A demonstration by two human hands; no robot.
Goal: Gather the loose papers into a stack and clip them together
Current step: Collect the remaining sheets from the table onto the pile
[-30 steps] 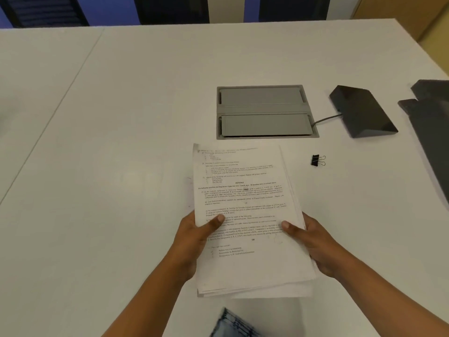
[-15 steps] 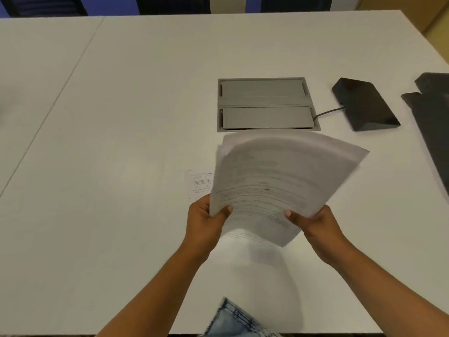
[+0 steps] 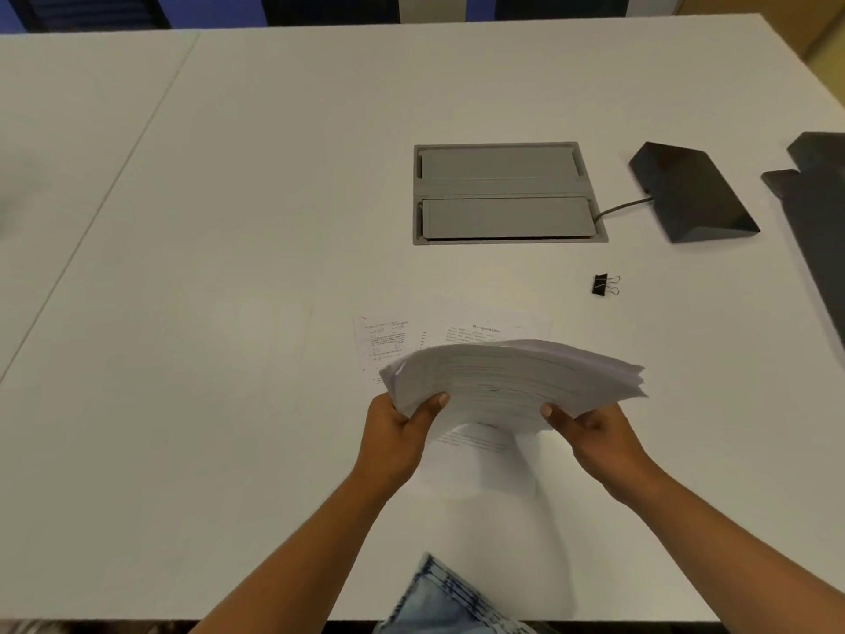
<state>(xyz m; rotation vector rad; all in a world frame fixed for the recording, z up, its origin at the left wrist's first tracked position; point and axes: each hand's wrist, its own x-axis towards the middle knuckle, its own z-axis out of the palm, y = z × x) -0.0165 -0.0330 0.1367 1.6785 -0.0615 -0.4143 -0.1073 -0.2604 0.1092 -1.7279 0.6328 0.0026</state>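
A thick stack of printed papers (image 3: pixel 512 377) is held up off the white table (image 3: pixel 228 221), turned nearly edge-on and bowed. My left hand (image 3: pixel 398 432) grips its near left edge and my right hand (image 3: pixel 590 432) grips its near right edge, thumbs on top. A few loose sheets (image 3: pixel 384 340) still lie flat on the table under and behind the stack, partly hidden by it. A black binder clip (image 3: pixel 604 285) lies on the table to the far right of the stack, apart from both hands.
A grey cable hatch (image 3: pixel 505 192) is set into the table beyond the papers. A black wedge-shaped device (image 3: pixel 690 194) with a cord sits to its right, and a dark object (image 3: pixel 818 212) lies at the right edge. Denim (image 3: pixel 439 597) shows at the near table edge.
The stack was lifted off the table by both hands and turned sideways, from flat to nearly edge-on. Loose sheets beneath it came into view, and the binder clip is visible again.
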